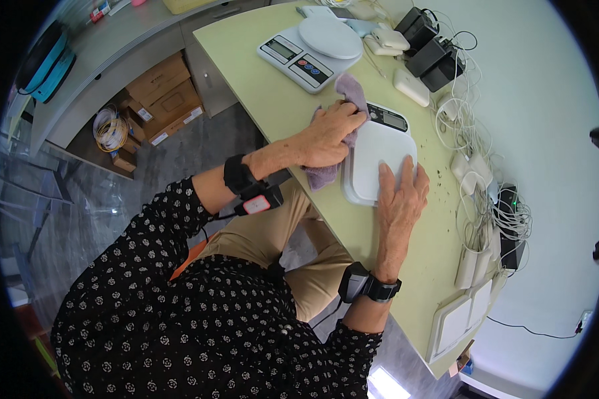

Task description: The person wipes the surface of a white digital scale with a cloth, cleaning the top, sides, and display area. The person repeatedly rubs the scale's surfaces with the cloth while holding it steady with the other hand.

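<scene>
My left hand [331, 132] is closed around a purple-grey cloth [322, 175], with its fingertips beside the display end of a flat white digital scale [368, 169]. Part of the cloth hangs below the palm near the table's edge, and another part sticks up past the fingers. My right hand [401, 194] rests on the scale's white platform with its fingers spread and holds nothing. Farther back stands a second white kitchen scale [307, 56] with a round plate and coloured buttons; neither hand touches it.
Light green table [239, 50] holds both scales. Dark crumbs [440, 174] lie to the scale's right. Tangled white cables [469, 126], adapters and black power bricks [435, 63] line the wall. White flat panels [456, 324] are at the near right end. Cardboard boxes [163, 93] sit under the left counter.
</scene>
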A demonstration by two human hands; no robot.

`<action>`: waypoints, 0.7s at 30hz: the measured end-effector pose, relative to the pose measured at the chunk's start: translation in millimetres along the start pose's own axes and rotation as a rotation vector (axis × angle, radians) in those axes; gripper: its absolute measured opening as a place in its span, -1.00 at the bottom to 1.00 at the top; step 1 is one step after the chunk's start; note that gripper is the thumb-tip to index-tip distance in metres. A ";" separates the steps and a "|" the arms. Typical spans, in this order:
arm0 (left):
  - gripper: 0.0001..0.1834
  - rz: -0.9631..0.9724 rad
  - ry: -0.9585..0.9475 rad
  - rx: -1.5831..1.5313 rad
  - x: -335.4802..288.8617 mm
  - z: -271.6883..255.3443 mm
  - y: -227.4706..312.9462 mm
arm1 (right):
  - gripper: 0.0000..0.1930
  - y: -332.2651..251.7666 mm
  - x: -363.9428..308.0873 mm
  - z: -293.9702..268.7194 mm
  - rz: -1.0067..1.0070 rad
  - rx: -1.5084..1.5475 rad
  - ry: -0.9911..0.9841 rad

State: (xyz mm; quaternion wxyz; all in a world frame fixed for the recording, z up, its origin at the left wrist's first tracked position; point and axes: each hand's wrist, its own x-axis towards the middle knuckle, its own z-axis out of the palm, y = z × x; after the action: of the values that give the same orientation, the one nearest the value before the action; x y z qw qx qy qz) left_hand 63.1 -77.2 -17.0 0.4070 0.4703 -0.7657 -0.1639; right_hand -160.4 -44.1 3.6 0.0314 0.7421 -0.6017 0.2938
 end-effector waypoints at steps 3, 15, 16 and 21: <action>-0.22 -0.112 -0.089 0.023 -13.8 3.8 11.5 | -0.41 -2.4 -0.4 -3.9 0.044 0.031 -0.053; -0.37 -0.086 -0.099 -0.055 -45.4 -10.5 38.4 | -0.44 -1.1 -1.8 3.3 -0.023 0.003 0.047; -0.38 -0.115 -0.144 -0.063 -48.5 -13.5 40.2 | -0.44 -0.4 -1.9 4.1 -0.025 -0.003 0.050; -0.37 -0.079 -0.128 -0.092 -63.1 -15.5 54.1 | -0.43 1.7 -1.4 6.3 -0.032 -0.017 0.056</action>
State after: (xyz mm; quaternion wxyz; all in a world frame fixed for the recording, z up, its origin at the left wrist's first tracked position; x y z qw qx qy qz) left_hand 57.7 6.0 -2.8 0.3713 0.4697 -0.7627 -0.2446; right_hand -159.6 -45.9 -2.8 0.0593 0.7428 -0.5910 0.3089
